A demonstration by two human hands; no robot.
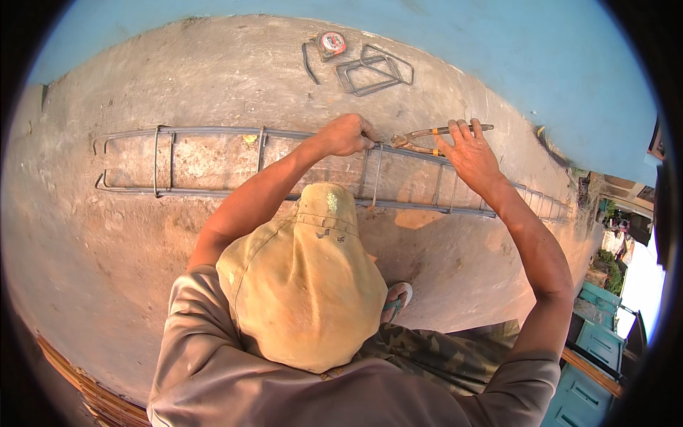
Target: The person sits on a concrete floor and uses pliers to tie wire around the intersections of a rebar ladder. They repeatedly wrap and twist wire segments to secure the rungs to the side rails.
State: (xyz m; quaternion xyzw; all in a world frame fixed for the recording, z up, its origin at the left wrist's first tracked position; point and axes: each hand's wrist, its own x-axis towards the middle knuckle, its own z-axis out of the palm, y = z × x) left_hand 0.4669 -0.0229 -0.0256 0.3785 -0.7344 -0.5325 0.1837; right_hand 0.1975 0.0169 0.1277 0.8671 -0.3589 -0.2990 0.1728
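Note:
A long rebar cage lies across the ground in front of me, its long bars joined by rectangular stirrups. My left hand is closed at the far long bar, its fingertips gripping the cage beside a stirrup; the exact pinch point is partly hidden. Just to the right, my right hand grips a pair of pincers with worn, orange-marked handles spread apart. The pincers' head points left, near the stirrup joint and close to my left fingertips.
Beyond the cage lie a red and black tape measure, a short dark strip and loose bent stirrups. A blue wall rises behind them. Teal boxes stand at the lower right, and long brown strips at the lower left.

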